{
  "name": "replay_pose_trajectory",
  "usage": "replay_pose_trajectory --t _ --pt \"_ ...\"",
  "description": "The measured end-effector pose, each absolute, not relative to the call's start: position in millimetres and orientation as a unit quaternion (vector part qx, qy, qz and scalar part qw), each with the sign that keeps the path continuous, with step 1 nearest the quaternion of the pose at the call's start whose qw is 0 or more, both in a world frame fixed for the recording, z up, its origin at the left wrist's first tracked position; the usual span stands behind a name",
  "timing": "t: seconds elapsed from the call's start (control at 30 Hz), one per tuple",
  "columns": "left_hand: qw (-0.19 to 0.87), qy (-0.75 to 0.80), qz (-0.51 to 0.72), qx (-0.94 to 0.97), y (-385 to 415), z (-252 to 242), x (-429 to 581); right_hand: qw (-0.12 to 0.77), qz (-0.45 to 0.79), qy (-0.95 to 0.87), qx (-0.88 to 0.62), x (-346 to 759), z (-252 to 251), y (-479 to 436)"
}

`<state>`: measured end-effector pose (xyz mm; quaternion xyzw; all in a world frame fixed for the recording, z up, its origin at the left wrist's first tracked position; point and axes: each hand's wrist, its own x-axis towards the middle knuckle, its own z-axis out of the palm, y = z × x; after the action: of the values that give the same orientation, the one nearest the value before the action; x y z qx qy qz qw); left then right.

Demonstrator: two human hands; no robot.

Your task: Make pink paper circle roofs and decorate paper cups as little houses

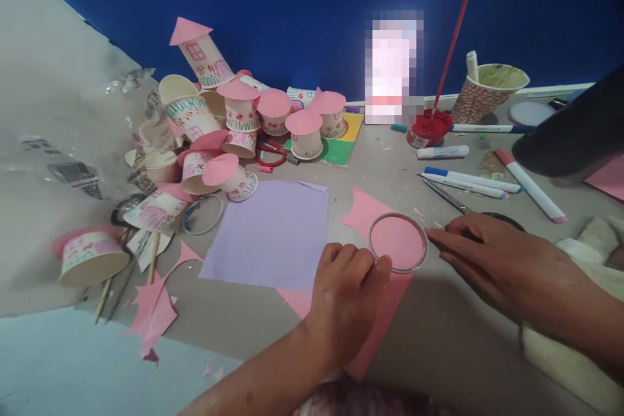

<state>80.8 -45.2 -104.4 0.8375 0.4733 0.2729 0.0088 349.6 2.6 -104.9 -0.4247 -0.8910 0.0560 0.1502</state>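
A clear round ring [398, 242] lies on a sheet of pink paper [363, 211] in the middle of the table. My left hand [347, 292] rests on the pink paper with its fingers curled, thumb and fingertips touching the ring's left rim. My right hand [487, 257] lies flat with fingers stretched out, its fingertips at the ring's right rim. A lilac paper square [273, 234] lies just left of the hands, over part of the pink sheet.
A heap of decorated paper cups with pink cone roofs [234, 130] fills the back left. Red scissors [270, 155], several markers [468, 181], a red paint pot [428, 129], a patterned cup [487, 94] and pink paper scraps [153, 312] lie around.
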Motion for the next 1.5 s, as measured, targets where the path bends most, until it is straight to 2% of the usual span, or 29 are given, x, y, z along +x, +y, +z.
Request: replay_pose_trajectory --t 0.1,0.63,0.83,1.0,1.27,1.5 --pt "0.008 0.482 0.278 0.831 -44.2 -103.1 80.4 0.110 0.060 -0.897 -0.423 351.5 -107.0 2.6" --pt "0.010 0.461 0.302 0.835 -39.6 -99.9 76.5 0.093 0.040 -0.893 -0.439 340.9 -96.6 5.5" --pt "0.031 0.447 0.275 0.851 -38.0 -98.5 71.3 0.159 0.083 -0.880 -0.440 342.1 -91.6 5.1" --pt "0.046 0.482 0.268 0.833 -39.2 -97.6 73.8 0.235 0.052 -0.878 -0.415 346.7 -79.2 3.1" --pt "0.029 0.482 0.273 0.832 -35.7 -101.3 71.4 0.250 0.030 -0.843 -0.475 361.4 -73.2 7.0" --pt "0.056 0.497 0.247 0.830 -39.4 -89.3 75.6 0.173 0.080 -0.851 -0.489 363.4 -72.5 10.2"
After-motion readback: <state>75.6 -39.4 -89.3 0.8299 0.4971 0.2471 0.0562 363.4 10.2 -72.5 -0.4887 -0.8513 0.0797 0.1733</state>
